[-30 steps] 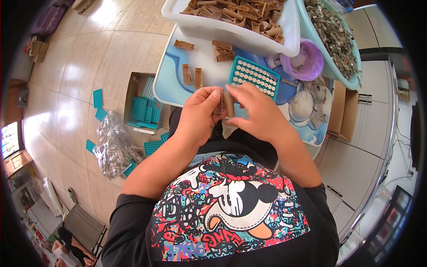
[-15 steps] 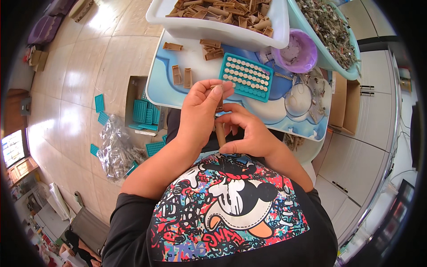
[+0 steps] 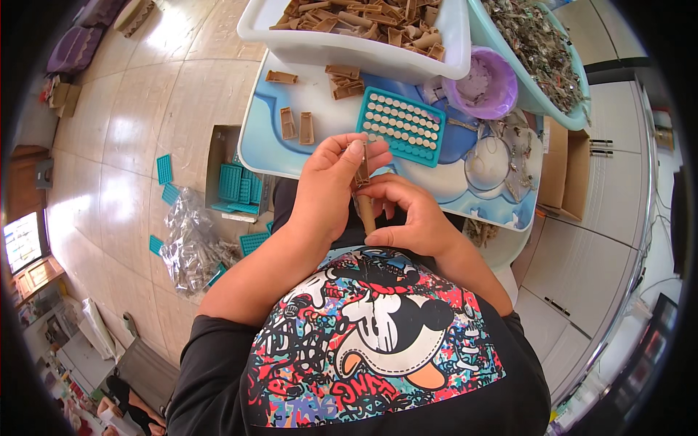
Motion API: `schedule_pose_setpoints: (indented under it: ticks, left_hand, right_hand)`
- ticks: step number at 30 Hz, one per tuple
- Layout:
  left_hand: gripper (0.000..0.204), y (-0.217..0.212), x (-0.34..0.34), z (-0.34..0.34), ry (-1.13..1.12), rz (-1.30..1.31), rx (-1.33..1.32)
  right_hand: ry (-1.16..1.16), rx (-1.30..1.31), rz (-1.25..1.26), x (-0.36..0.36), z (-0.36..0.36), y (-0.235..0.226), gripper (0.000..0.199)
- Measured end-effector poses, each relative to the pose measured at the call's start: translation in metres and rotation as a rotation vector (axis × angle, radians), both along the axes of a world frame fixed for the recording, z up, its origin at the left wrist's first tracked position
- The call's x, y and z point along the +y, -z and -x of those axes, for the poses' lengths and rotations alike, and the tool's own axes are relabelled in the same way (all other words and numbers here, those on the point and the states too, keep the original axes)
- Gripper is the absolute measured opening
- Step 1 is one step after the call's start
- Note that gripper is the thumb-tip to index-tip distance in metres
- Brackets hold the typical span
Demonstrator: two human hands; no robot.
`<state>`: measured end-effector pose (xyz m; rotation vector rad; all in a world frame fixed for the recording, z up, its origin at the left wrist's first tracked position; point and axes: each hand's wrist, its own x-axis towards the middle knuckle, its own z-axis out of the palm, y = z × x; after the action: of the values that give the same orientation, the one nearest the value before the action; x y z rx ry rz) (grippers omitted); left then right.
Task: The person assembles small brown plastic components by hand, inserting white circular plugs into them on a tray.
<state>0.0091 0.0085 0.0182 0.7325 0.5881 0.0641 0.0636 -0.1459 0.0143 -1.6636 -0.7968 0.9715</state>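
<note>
In front of my chest, my left hand (image 3: 331,174) is closed round the upper end of a brown plastic casing (image 3: 363,173), an open hollow shell. My right hand (image 3: 411,214) pinches a smooth, rounded brown plastic piece (image 3: 366,212) just below it, thumb on the lower end. Whether the two brown parts are joined is hidden by my fingers. Right beyond my fingertips, a teal tray (image 3: 418,154) holds rows of small round whitish pieces (image 3: 400,116). Several loose brown casings (image 3: 307,128) lie on the blue and white table (image 3: 270,156) to the left.
A white tub (image 3: 349,54) heaped with brown casings stands at the back. Beside it are a purple bucket (image 3: 502,87) and a teal basin (image 3: 502,51) full of small wired parts. On the floor at left sit a cardboard box (image 3: 218,156) with teal trays and a clear plastic bag (image 3: 193,240).
Both hands have shifted slightly to the right with the brown parts. The left fingers have moved a little, and more of the open shell shows between the hands.
</note>
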Motion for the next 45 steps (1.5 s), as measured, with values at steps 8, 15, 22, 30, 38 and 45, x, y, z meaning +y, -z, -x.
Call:
schedule_pose_setpoints:
  ticks: [8, 15, 22, 30, 38, 45]
  left_hand:
    - [0.029, 0.004, 0.002, 0.002, 0.121, 0.051, 0.036]
    - [0.047, 0.007, -0.001, 0.003, 0.286, 0.162, 0.005]
    - [0.051, 0.013, -0.008, 0.003, 0.280, 0.087, -0.058]
    - [0.054, 0.011, -0.011, 0.004, 0.298, 0.063, -0.092]
    - [0.058, 0.024, -0.016, 0.009, 0.370, -0.381, -0.176]
    - [0.047, 0.007, -0.015, 0.007, 0.325, -0.618, -0.221]
  right_hand:
    - [0.215, -0.313, 0.017, -0.011, -0.008, -0.030, 0.061]
    - [0.191, -0.820, -0.015, 0.009, -0.012, -0.020, 0.057]
    - [0.159, -0.843, 0.019, 0.011, -0.012, -0.016, 0.055]
    - [0.191, -0.888, 0.026, 0.010, -0.012, -0.013, 0.055]
    - [0.251, -0.357, -0.071, -0.005, -0.023, -0.013, 0.046]
    - [0.356, -0.187, -0.306, -0.016, -0.028, 0.001, 0.029]
